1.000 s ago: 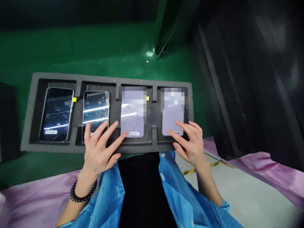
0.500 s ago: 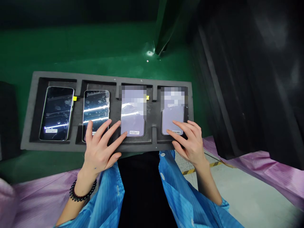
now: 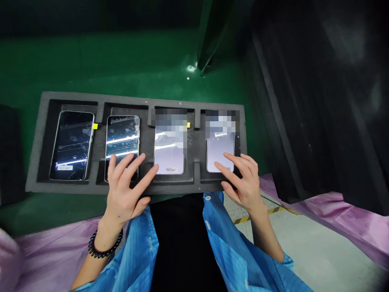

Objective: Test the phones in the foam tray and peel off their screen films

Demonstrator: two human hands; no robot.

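Note:
Several smartphones lie face up in separate compartments of a dark grey foam tray (image 3: 121, 188). The leftmost phone (image 3: 73, 142) and its neighbour, the second phone (image 3: 122, 136), have dark screens. Lit pale lilac screens show on the third phone (image 3: 169, 156) and the rightmost phone (image 3: 219, 150); their upper parts are blurred out. My left hand (image 3: 124, 190) is spread over the second phone, its index fingertip at the lower left corner of the third. With fingers apart, my right hand (image 3: 243, 178) has fingertips on or just above the lower screen of the rightmost phone. Neither hand grips anything.
The tray lies on a green surface (image 3: 121, 65). A dark green post (image 3: 214, 36) rises behind it. Large black sheeting (image 3: 310, 101) hangs at the right, and a dark block (image 3: 10, 154) stands at the left. Yellow tabs (image 3: 95, 126) stick out beside two phones.
My left index finger has shifted slightly left and up on the third phone's corner. My right hand has barely moved. The two lit screens look brighter.

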